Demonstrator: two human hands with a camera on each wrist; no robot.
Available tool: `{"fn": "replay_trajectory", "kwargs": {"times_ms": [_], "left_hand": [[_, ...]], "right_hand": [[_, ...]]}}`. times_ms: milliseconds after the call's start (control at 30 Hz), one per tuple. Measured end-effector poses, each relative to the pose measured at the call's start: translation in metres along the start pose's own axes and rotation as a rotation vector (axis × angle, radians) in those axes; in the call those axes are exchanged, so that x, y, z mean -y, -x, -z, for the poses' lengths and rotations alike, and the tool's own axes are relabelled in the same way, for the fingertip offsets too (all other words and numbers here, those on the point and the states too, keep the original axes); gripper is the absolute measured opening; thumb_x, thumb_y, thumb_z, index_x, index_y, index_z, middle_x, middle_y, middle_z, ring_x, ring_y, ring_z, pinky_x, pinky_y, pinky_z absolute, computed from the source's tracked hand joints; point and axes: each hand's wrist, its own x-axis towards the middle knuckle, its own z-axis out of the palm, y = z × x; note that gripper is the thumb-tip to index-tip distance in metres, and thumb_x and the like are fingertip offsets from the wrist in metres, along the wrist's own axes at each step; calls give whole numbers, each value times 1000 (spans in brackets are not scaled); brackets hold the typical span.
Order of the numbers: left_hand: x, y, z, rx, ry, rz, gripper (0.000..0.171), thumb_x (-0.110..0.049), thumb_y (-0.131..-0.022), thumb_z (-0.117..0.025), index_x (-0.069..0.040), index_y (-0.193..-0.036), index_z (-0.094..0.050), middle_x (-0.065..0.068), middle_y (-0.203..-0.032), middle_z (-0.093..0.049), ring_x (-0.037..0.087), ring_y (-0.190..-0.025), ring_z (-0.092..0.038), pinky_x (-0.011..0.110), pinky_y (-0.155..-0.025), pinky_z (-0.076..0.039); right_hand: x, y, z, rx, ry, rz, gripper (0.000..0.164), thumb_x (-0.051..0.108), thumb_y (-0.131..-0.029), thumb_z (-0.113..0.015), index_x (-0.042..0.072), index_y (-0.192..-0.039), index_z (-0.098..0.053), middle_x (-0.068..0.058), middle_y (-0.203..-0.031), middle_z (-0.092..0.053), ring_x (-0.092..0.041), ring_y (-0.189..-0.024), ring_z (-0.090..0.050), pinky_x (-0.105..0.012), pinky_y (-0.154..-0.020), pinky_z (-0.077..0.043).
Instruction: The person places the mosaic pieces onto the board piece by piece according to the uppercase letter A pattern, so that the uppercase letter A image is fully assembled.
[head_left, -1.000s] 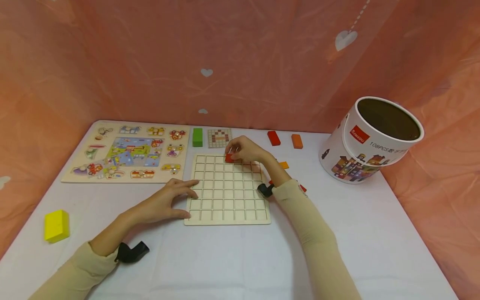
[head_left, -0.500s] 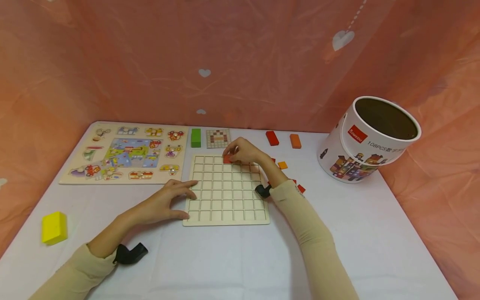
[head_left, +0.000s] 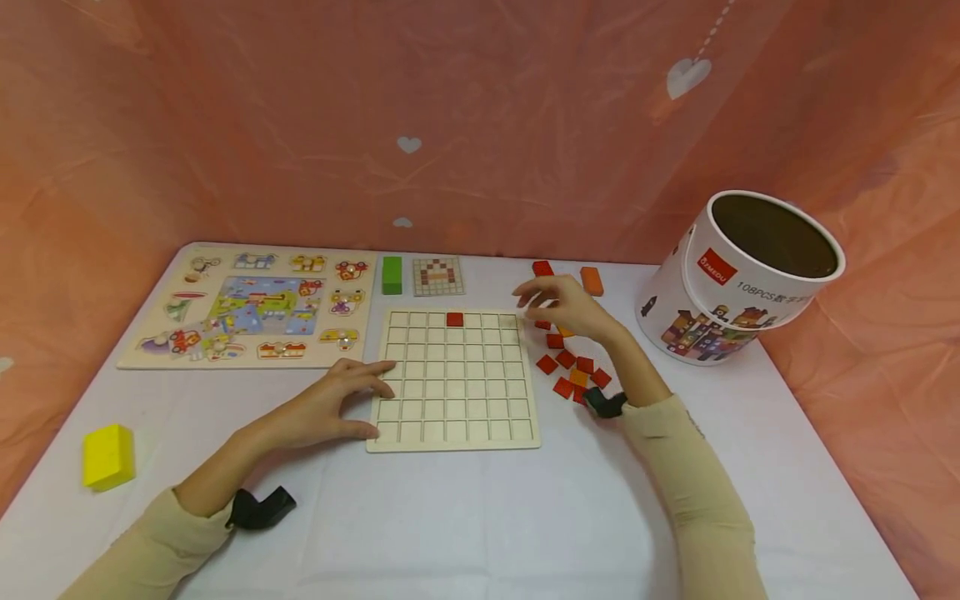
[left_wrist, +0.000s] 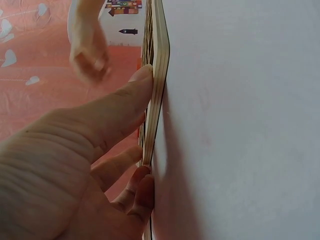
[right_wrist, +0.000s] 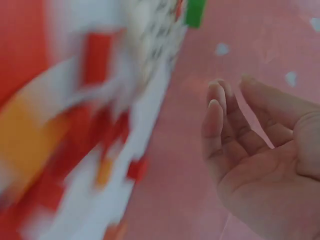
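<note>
A pale wooden grid board (head_left: 455, 381) lies in the middle of the white table, and one red square tile (head_left: 454, 319) sits in a cell of its far row. My left hand (head_left: 330, 402) rests at the board's left edge, thumb and fingertips touching it; the left wrist view shows the thumb (left_wrist: 142, 75) against the rim. Over the board's far right corner hovers my right hand (head_left: 566, 306), fingers loosely bent and holding nothing. Beneath and beside it lie several loose red tiles (head_left: 547, 364) and a few orange tiles (head_left: 578, 377), partly hidden by hand and wrist.
A small pattern card (head_left: 438, 276) and a green block (head_left: 392, 275) lie behind the board. A picture puzzle board (head_left: 150, 350) is at the back left, a yellow block (head_left: 108, 457) at the left. Red (head_left: 542, 267) and orange blocks (head_left: 592, 281) stand near a white bucket (head_left: 693, 283).
My right hand has let go of the red tile, which stays in the board's far row, and has moved right toward the loose tiles. The left hand stays at the board's edge.
</note>
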Motion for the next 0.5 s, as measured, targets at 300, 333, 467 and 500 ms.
{"fn": "replay_trajectory", "kwargs": {"times_ms": [300,333,467,500], "left_hand": [[-1,-1,-1,13,2,13,40,-23,-79,-85,-19,-115,-69,9,-156,-40,20,-120,-37,43,-99,-35],[0,-1,-1,11,-1,12,40,-23,-79,-86,-19,-114,-69,9,-156,-40,21,-120,-38,44,-99,-35],[0,-1,0,5,-9,8,39,-23,-79,-85,-19,-114,-69,10,-156,-40,21,-120,-38,44,-99,-35],[0,-1,0,4,-9,7,39,-23,-79,-85,-19,-114,-69,10,-156,-41,21,-120,-38,44,-99,-35]], "right_hand": [[-52,96,31,38,-32,-119,36,-3,-89,-66,-8,-125,-62,-22,-115,-67,-34,-102,-59,-23,-84,-51],[-55,102,31,49,-29,-123,37,-3,-89,-66,-8,-125,-61,-21,-116,-67,-34,-103,-58,-24,-86,-50],[-61,115,30,65,-30,-140,46,-2,-86,-70,-4,-130,-59,-17,-115,-66,-33,-104,-56,-27,-88,-48],[-62,115,29,62,-36,-137,47,-2,-86,-71,-4,-131,-58,-17,-113,-66,-33,-103,-55,-27,-88,-48]]}}
